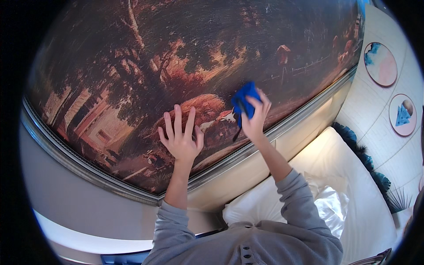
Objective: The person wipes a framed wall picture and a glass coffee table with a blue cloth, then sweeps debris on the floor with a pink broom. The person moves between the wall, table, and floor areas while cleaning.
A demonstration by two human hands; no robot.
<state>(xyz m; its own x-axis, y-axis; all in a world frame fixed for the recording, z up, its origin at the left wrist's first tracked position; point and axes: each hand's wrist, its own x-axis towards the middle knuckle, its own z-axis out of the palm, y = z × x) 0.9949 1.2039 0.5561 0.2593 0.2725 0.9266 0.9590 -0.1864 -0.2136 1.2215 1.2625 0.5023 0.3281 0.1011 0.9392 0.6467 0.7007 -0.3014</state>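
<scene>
A large landscape painting or printed mural (212, 49) with trees, buildings and animals fills the upper view. My left hand (182, 139) lies against its lower part, fingers spread, holding nothing. To the right, my right hand (256, 116) grips a blue cloth (245, 99) against the picture; a dark strap or cord hangs below the cloth. Part of the cloth is hidden by my fingers. A silvery frame moulding (228, 165) runs along the picture's lower edge, beneath both hands.
Below the frame stands a cream padded headboard (298, 129), and a bed with white bedding (367, 198). Two round decorated pieces (381, 64) lie at the far right, near dark blue-green leaf shapes (367, 162). A grey wall surface (82, 195) curves at lower left.
</scene>
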